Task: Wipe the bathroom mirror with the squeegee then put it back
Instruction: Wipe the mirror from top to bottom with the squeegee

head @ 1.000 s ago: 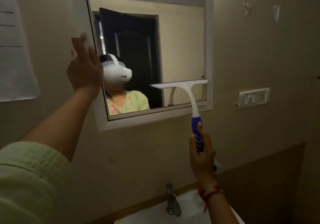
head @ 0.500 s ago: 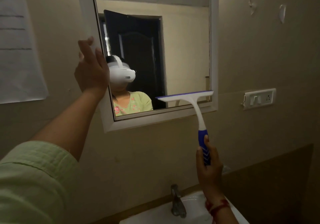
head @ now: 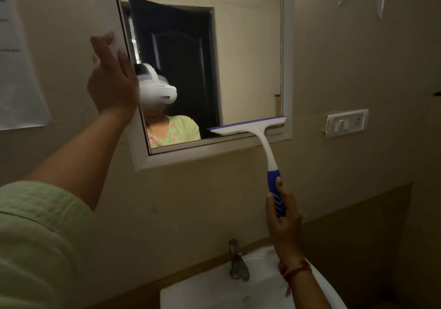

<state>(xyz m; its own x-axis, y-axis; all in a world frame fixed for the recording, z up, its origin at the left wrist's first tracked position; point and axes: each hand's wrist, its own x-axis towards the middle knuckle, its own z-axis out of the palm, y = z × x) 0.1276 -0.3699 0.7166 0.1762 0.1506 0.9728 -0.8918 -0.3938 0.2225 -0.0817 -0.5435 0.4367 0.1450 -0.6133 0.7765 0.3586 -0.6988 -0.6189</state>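
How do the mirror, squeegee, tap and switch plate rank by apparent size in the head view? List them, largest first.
1. mirror
2. squeegee
3. switch plate and tap: these look about alike, so they are left unranked. The tap also sits nearer the camera.

beige wall (head: 334, 70) carries mirror (head: 248, 70); switch plate (head: 347, 123); paper sheet (head: 19, 82)

Dim beige wall (head: 358, 58), white sink (head: 202, 292), tap (head: 237, 261), switch plate (head: 347, 123).

A tap (head: 237, 261) stands on the white sink (head: 202, 294).
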